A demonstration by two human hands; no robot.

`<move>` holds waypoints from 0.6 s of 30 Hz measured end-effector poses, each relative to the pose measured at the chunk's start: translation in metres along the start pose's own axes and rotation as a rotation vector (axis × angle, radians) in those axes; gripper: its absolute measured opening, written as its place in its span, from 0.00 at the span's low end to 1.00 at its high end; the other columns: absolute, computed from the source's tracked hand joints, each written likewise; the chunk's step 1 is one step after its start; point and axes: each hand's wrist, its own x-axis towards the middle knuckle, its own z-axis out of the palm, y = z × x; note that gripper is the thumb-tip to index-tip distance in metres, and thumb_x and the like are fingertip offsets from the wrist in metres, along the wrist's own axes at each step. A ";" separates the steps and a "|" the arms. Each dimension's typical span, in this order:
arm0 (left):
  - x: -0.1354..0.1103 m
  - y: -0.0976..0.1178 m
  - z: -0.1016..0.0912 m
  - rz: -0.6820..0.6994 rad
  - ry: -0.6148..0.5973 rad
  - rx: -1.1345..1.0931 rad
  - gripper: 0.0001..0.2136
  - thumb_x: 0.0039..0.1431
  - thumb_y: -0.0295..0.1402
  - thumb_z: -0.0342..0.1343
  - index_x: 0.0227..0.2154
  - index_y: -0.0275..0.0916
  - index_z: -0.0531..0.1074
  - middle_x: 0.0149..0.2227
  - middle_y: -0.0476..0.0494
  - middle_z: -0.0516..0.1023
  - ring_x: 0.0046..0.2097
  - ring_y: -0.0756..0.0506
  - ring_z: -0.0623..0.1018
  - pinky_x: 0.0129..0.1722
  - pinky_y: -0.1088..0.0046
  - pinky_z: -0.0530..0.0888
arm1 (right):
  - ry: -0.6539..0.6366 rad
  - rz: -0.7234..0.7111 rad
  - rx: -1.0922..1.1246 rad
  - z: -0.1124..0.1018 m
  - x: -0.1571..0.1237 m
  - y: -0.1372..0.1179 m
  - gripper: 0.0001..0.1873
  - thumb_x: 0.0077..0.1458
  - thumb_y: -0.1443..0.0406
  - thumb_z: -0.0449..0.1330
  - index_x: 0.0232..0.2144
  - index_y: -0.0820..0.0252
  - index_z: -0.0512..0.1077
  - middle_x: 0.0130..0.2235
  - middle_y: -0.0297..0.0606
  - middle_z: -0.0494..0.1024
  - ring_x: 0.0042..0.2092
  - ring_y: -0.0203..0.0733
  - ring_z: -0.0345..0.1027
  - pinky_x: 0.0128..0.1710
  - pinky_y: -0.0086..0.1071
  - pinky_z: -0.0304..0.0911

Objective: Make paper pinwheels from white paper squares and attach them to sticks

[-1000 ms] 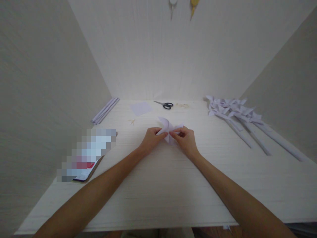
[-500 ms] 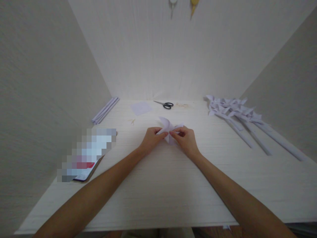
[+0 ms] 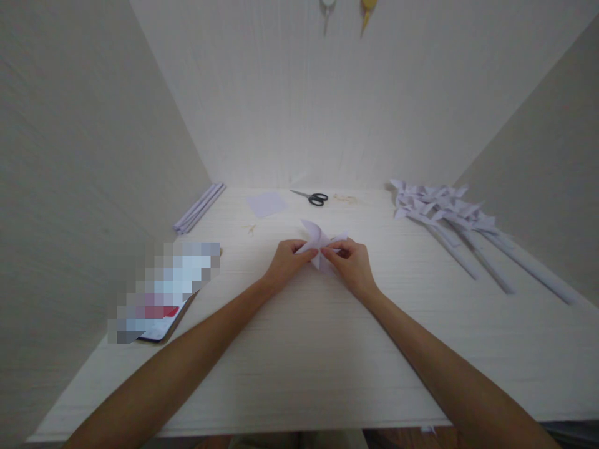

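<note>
A folded white paper pinwheel [image 3: 319, 239] lies at the middle of the pale table [image 3: 299, 349]. My left hand [image 3: 285, 265] pinches its left side with thumb and forefinger. My right hand [image 3: 352, 263] pinches its right side, fingers curled over the paper. The two hands meet at the pinwheel's centre, and the lower folds are hidden behind my fingers.
Black-handled scissors [image 3: 311, 197] and a flat paper square [image 3: 266, 204] lie at the back. Rolled paper sticks [image 3: 199, 207] rest by the left wall. Several finished pinwheels on sticks [image 3: 449, 215] are spread at the right. A blurred flat object [image 3: 163, 293] sits at the left.
</note>
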 end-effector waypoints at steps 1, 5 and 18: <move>0.000 -0.001 0.000 0.005 0.000 -0.002 0.11 0.41 0.37 0.51 0.19 0.33 0.70 0.17 0.51 0.64 0.23 0.52 0.64 0.22 0.77 0.61 | 0.002 0.001 0.004 0.000 0.000 0.000 0.10 0.40 0.61 0.58 0.21 0.64 0.71 0.23 0.37 0.71 0.22 0.33 0.59 0.19 0.27 0.55; 0.001 -0.003 0.000 0.035 -0.012 -0.025 0.11 0.41 0.38 0.51 0.19 0.33 0.70 0.17 0.52 0.64 0.22 0.53 0.64 0.23 0.77 0.61 | 0.015 0.018 0.006 0.001 0.000 0.001 0.10 0.39 0.61 0.58 0.21 0.65 0.71 0.22 0.37 0.70 0.21 0.32 0.59 0.19 0.26 0.55; 0.001 -0.006 -0.001 0.032 -0.068 -0.042 0.12 0.42 0.38 0.52 0.23 0.32 0.72 0.20 0.51 0.68 0.23 0.53 0.65 0.24 0.77 0.61 | -0.028 0.144 0.444 0.000 0.001 0.001 0.26 0.35 0.64 0.61 0.36 0.54 0.52 0.29 0.30 0.69 0.27 0.33 0.65 0.26 0.27 0.61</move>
